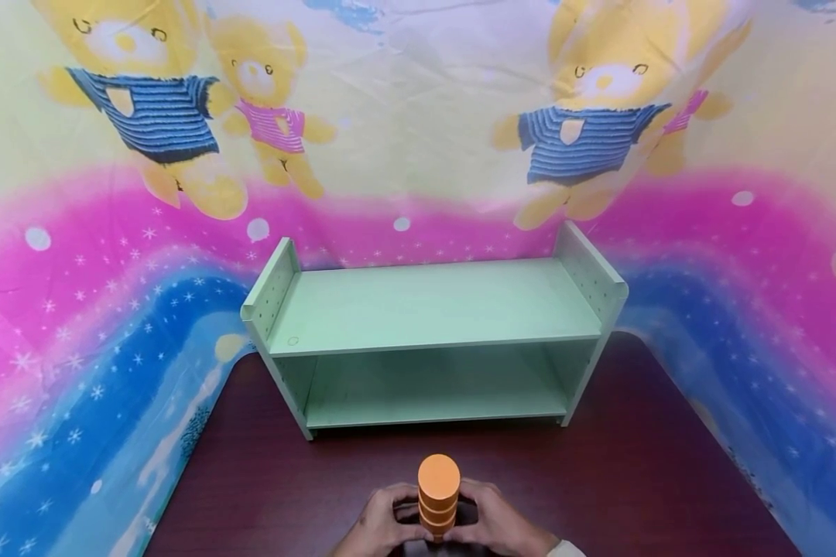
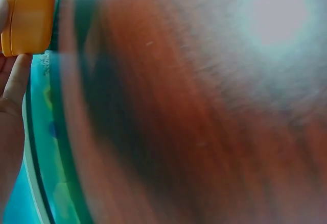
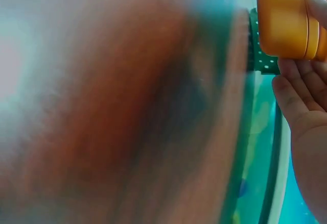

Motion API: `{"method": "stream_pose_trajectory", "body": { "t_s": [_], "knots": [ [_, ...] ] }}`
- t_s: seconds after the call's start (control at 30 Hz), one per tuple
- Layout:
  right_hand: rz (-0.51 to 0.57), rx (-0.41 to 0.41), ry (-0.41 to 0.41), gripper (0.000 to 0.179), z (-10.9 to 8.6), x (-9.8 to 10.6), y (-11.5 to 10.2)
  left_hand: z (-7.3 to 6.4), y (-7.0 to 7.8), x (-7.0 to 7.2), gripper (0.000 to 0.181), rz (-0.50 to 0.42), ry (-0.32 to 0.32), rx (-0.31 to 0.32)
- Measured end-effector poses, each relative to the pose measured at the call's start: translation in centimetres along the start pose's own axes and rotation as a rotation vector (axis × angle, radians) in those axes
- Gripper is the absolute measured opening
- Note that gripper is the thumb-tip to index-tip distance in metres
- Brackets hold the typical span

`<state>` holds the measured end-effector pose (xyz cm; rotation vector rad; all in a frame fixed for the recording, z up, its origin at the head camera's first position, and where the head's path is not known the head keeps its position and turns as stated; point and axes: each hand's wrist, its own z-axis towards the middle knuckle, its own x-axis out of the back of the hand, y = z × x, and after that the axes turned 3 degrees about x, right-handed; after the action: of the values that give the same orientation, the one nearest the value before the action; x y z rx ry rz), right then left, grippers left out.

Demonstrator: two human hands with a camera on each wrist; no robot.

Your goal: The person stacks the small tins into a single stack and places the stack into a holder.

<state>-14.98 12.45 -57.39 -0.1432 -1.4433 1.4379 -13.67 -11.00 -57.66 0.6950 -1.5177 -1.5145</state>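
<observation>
Both hands hold one orange cylindrical container upright between them, low in the middle of the head view. Its top is flat and round, and grooves ring its side. My left hand grips it from the left, thumb toward the near side. From the right, my right hand grips the same container in a mirrored way. In the left wrist view the smooth orange container sits at the upper left edge with fingers around it. The right wrist view has the container at the upper right, fingers beneath it.
A pale green two-tier shelf stands beyond the hands on a dark red-brown table. Its raised side panels rise above the upper board. Behind and beside the table hangs a cloth printed with bears.
</observation>
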Motion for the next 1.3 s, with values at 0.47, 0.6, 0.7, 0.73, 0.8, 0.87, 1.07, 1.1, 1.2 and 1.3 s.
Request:
{"method": "stream_pose_trajectory", "body": {
  "t_s": [0.47,0.6,0.7,0.73,0.8,0.87,1.07,1.1,1.2,1.3],
  "knots": [
    [-0.048,0.009,-0.007,0.054,0.8,2.2,-2.0,1.1,2.5,0.8,0.044,0.189,0.004,-0.091],
    [-0.063,0.04,0.002,0.053,1.0,2.7,-2.6,1.3,3.2,0.9,0.044,0.189,-0.001,-0.092],
    [-0.084,0.08,0.012,0.054,1.1,3.1,-3.0,1.5,3.8,1.0,0.044,0.183,-0.001,-0.101],
    [-0.085,0.086,0.016,0.055,1.2,3.3,-3.1,1.5,4.0,1.0,0.044,0.193,0.003,-0.108],
    [-0.077,0.087,0.018,0.056,1.3,3.5,-3.4,1.6,4.3,1.0,0.043,0.222,0.011,-0.132],
    [-0.061,0.084,0.013,0.056,1.4,3.8,-3.7,1.7,4.7,1.1,0.043,0.233,0.015,-0.144],
    [-0.02,0.024,-0.004,0.056,1.8,4.6,-4.5,2.2,5.7,1.5,0.042,0.242,0.024,-0.202],
    [-0.022,0.014,-0.003,0.057,1.9,4.7,-4.6,2.3,5.8,1.6,0.042,0.246,0.025,-0.211],
    [-0.036,0.01,0.003,0.058,2.3,5.2,-4.9,2.5,6.5,2.0,0.042,0.275,0.029,-0.237],
    [-0.06,0.021,0.011,0.058,2.7,5.6,-5.3,2.8,7.0,2.3,0.043,0.286,0.023,-0.236]
  ]
}}
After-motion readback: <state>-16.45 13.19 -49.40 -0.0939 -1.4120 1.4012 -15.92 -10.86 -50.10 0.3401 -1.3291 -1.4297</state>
